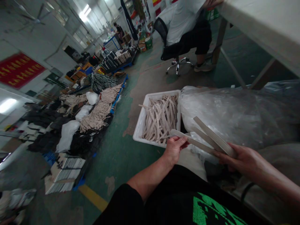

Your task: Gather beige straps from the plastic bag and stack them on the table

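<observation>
Hands are holding a few flat strips (pixel 212 133) just above the person's lap. The left hand (pixel 174 147) is pinching the end of one strip with its fingers curled tight around it. The right hand (pixel 239 157) is gripping the other ends, with its fingers wrapped closed around them. It is looking like two or three strips, but they are lying so close together that counting them is hard. The strips are pointing up and away toward a white tray (pixel 140 126), which is sitting just past the left hand. Lots of pale bands (pixel 160 120) are lying piled inside the tray. A big plastic bag (pixel 234 109) is bulging right beside the tray and behind the held strips. Farther back, another person (pixel 187 22) is sitting on a black chair (pixel 174 51) next to a table (pixel 264 22). Heaps of cords (pixel 98 112) are lying on the green floor (pixel 117 150) off to the left, well apart from the hands.
</observation>
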`<action>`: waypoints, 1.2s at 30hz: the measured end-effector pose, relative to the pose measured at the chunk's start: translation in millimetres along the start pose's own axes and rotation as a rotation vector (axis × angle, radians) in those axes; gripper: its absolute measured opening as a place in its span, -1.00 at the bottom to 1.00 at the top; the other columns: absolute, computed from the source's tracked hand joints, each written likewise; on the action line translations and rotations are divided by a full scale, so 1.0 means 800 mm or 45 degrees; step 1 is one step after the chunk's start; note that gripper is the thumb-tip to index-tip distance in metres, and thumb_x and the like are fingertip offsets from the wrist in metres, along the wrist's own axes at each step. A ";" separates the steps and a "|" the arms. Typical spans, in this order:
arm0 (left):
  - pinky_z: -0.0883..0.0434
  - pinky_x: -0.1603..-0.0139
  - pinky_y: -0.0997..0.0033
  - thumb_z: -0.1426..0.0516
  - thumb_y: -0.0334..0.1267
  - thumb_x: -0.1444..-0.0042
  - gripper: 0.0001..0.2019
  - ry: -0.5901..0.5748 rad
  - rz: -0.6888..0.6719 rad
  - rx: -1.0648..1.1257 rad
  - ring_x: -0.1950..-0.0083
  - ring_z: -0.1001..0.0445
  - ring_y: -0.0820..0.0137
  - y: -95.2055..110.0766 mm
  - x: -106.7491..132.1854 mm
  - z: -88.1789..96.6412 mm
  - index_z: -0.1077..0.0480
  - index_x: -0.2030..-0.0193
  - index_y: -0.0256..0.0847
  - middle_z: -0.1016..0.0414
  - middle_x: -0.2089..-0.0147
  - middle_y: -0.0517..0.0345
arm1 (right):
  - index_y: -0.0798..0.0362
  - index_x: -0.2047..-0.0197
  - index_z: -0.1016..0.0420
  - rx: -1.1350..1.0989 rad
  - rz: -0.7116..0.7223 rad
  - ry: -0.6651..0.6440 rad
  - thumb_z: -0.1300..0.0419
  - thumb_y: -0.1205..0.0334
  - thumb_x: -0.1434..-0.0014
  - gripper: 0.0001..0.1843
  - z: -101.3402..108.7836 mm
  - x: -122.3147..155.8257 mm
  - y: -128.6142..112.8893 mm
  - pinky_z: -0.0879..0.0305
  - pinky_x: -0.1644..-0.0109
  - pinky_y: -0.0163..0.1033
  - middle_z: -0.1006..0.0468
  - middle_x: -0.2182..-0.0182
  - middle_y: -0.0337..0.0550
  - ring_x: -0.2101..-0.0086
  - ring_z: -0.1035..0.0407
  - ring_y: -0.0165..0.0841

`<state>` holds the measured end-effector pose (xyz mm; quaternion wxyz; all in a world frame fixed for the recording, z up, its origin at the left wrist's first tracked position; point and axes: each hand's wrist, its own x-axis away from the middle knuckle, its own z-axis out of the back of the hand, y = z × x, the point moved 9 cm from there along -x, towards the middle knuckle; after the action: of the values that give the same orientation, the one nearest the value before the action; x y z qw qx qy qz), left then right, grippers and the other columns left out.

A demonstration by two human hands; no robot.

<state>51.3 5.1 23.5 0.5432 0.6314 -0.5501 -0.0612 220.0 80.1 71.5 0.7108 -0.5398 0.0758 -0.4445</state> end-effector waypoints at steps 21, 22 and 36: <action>-0.41 0.22 0.40 -0.53 0.06 0.45 -0.48 -0.073 -0.001 -0.082 0.40 -0.49 0.45 -0.002 0.001 -0.010 -0.56 0.43 -0.28 -0.56 0.44 0.15 | 0.02 0.28 -0.50 -0.050 0.076 -0.024 -0.21 -0.24 -0.12 -0.55 0.005 0.004 0.000 -0.25 0.55 -0.29 -0.59 0.53 -0.18 0.61 -0.39 -0.35; -0.41 0.23 0.40 -0.53 0.06 0.46 -0.48 -0.053 -0.005 -0.076 0.41 -0.49 0.45 0.001 -0.001 -0.007 -0.55 0.44 -0.28 -0.55 0.45 0.16 | 0.02 0.30 -0.49 -0.030 0.074 -0.017 -0.20 -0.22 -0.12 -0.56 0.007 0.005 0.002 -0.23 0.56 -0.29 -0.58 0.55 -0.19 0.62 -0.38 -0.35; -0.45 0.28 0.44 -0.56 -0.01 0.51 -0.44 -0.134 0.235 0.038 0.44 -0.51 0.46 -0.006 0.015 -0.019 -0.51 0.42 -0.31 -0.55 0.46 0.16 | 0.04 0.42 -0.42 -0.417 -0.090 0.471 -0.36 -0.34 0.09 -0.43 0.057 0.003 0.027 -0.08 0.62 -0.34 -0.33 0.70 -0.32 0.68 -0.17 -0.45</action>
<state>69.8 4.4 32.3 0.5073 0.5821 -0.6344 -0.0357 260.3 110.7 72.9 0.5718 -0.5596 0.2569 -0.5421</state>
